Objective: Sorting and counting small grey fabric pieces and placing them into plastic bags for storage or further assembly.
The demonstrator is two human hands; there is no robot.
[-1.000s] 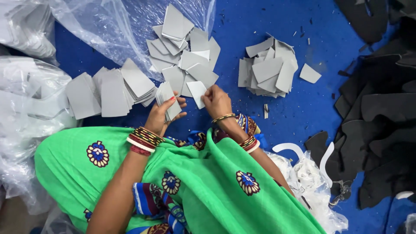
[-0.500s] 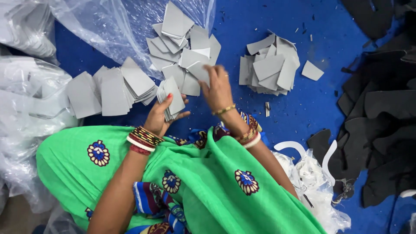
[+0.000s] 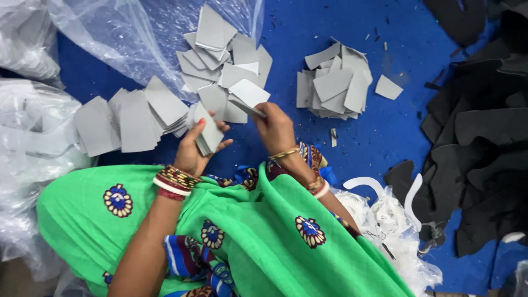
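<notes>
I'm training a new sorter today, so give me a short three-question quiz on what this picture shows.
1. True or false: the left hand holds a small stack of grey pieces.
2. What does the right hand grip: (a) scissors, (b) a grey piece, (c) black foam?
3. What colour is the floor sheet under the piles?

Key: 1 true; 2 b; 3 blue.

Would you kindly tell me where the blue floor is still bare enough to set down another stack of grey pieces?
Bare blue floor lies between the right grey pile and the black cutouts, and above that pile. It is crowded on the left: the fanned grey stack, the middle grey heap on clear plastic sheeting, and both hands, left and right.
</notes>
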